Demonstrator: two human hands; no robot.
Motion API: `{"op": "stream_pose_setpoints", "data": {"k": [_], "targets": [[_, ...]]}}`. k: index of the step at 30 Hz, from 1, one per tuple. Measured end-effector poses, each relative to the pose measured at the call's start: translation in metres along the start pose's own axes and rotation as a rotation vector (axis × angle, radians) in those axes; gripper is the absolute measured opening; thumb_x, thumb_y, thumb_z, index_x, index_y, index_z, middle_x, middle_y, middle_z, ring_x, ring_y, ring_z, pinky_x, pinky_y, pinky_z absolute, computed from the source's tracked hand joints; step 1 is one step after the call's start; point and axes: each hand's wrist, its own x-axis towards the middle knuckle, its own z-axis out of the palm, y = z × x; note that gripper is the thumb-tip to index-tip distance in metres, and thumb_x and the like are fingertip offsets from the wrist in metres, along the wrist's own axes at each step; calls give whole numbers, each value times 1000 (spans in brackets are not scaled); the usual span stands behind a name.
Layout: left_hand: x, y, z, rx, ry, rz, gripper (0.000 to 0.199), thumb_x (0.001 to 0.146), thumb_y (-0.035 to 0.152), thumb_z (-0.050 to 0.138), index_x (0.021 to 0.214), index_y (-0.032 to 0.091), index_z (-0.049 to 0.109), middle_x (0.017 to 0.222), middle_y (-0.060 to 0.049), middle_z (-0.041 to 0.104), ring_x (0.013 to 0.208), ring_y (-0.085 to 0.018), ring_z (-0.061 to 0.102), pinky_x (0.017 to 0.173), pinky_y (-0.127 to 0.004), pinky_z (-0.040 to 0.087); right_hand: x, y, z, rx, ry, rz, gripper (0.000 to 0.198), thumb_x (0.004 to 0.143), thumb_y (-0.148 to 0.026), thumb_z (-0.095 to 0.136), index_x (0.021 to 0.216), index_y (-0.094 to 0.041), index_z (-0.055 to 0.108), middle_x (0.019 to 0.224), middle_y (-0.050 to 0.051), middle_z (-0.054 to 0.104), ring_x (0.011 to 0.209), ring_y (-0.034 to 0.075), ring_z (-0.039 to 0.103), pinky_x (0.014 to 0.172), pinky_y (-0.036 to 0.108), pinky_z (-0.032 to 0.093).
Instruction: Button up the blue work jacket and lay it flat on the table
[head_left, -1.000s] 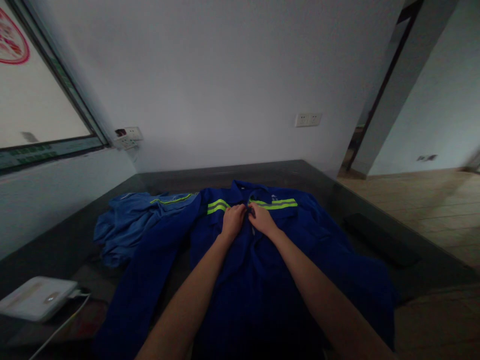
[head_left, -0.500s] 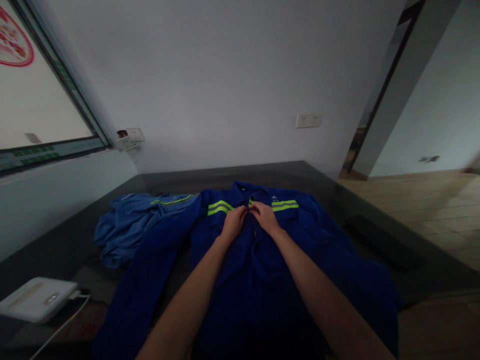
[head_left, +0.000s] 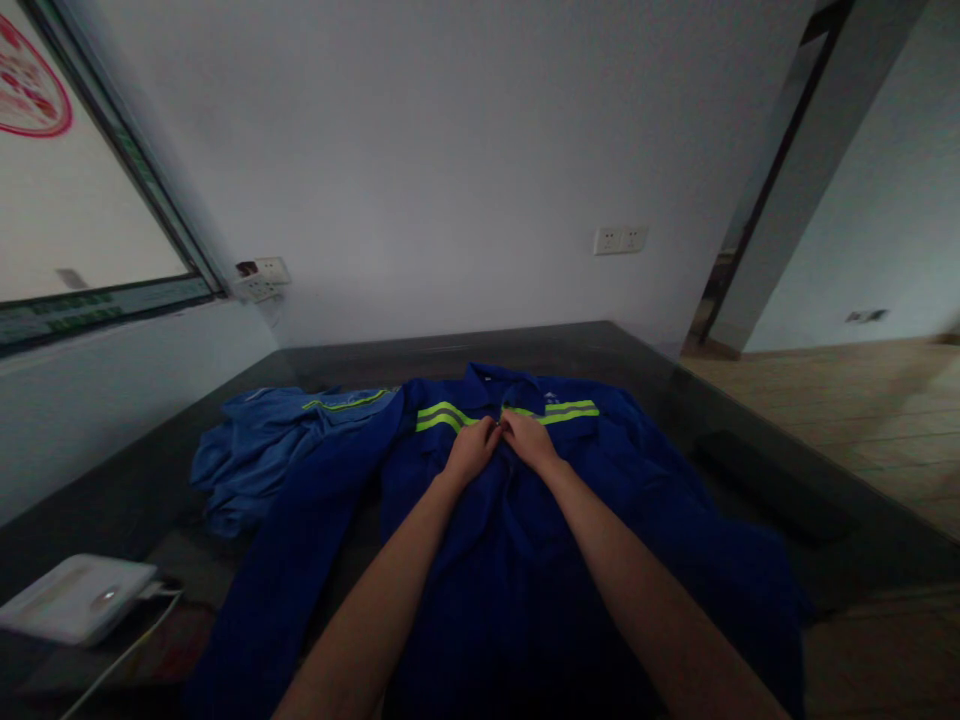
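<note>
A dark blue work jacket (head_left: pixel 465 540) with yellow-green and grey reflective bands lies spread on the dark table, its collar at the far side. At chest height on its front opening, my left hand (head_left: pixel 472 447) pinches the fabric edge. Facing it, my right hand (head_left: pixel 527 437) is closed on the opposite front edge, and the fingertips of both hands nearly meet. A small shiny spot, perhaps a button or snap, shows between them; the fingers hide most of it.
A crumpled lighter blue garment (head_left: pixel 262 450) lies left of the jacket. Nearer on the left, a white box-shaped device (head_left: pixel 79 600) has a cable plugged in. A long black object (head_left: pixel 772 485) rests at the right of the dark table (head_left: pixel 450 345). Wall sockets (head_left: pixel 620 240) are behind.
Both hands have shifted slightly nearer to me along the jacket's front, still pinching. More of the reflective band now shows above my right hand.
</note>
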Motion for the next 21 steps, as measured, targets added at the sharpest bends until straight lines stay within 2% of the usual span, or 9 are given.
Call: {"op": "stream_pose_setpoints", "data": {"k": [5, 9, 14, 21], "targets": [[-1, 3, 2, 37, 25, -99, 15, 90, 32, 47, 88, 20, 56, 83, -4, 66, 77, -17, 62, 64, -25, 39, -1, -2, 6, -18, 28, 52, 10, 87, -19, 50, 93, -19, 59, 92, 5, 66, 84, 18, 58, 66, 25, 34], [-2, 6, -1, 60, 59, -143, 19, 87, 37, 50, 84, 19, 57, 83, -4, 67, 80, -18, 62, 69, -27, 39, 1, 2, 11, 31, 39, 105, 8, 85, -18, 53, 89, -19, 60, 89, 4, 66, 83, 17, 58, 65, 25, 33], [-3, 9, -2, 59, 69, -141, 20, 88, 36, 50, 80, 19, 56, 83, -4, 68, 84, -20, 62, 79, -32, 38, 2, 5, 13, 69, 67, 126, 6, 83, -19, 55, 84, -19, 61, 84, 3, 66, 80, 16, 57, 63, 24, 32], [-2, 9, -1, 22, 60, -156, 21, 90, 34, 45, 79, 19, 55, 84, -4, 68, 84, -20, 62, 82, -34, 37, 2, 5, 15, 61, 88, 120, 11, 86, -24, 53, 82, -20, 61, 80, 3, 66, 74, 16, 57, 60, 25, 30]]}}
